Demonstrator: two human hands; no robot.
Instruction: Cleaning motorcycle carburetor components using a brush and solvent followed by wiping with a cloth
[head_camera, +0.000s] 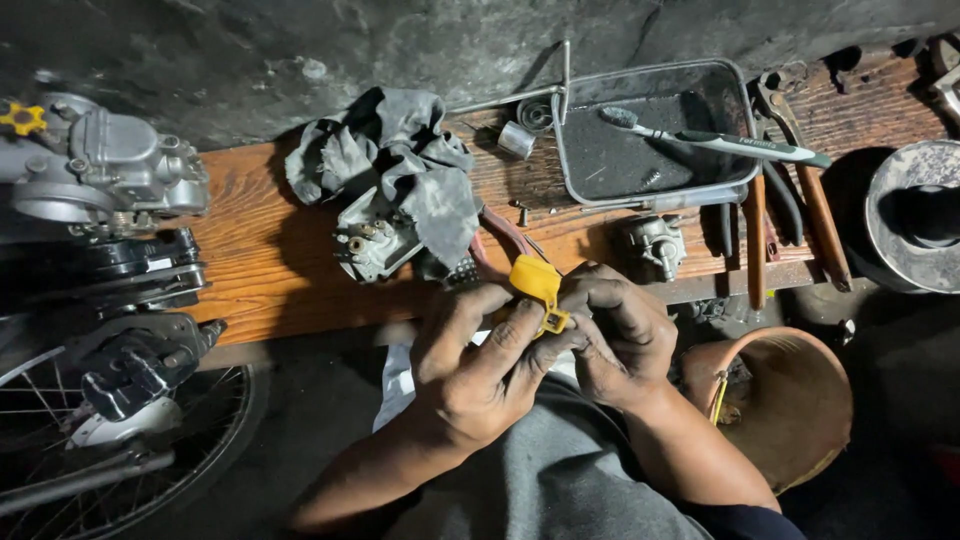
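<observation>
Holding one small yellow plastic part (540, 290) between them above the wooden bench (270, 270), the left hand (480, 365) and right hand (615, 335) both pinch it with curled fingers; the job looks mid-way. On the bench: one metal tray (650, 130), one grey rag (400, 160), one opened carburettor body (375, 240), one toothbrush (720, 142).

Packages, signs, screens: none seen. Labels: one pale printed marking is borne along the green toothbrush handle (745, 145), lying across the metal tray (570, 150).

Worn wooden bench (270, 270), dark concrete floor (300, 50)
</observation>
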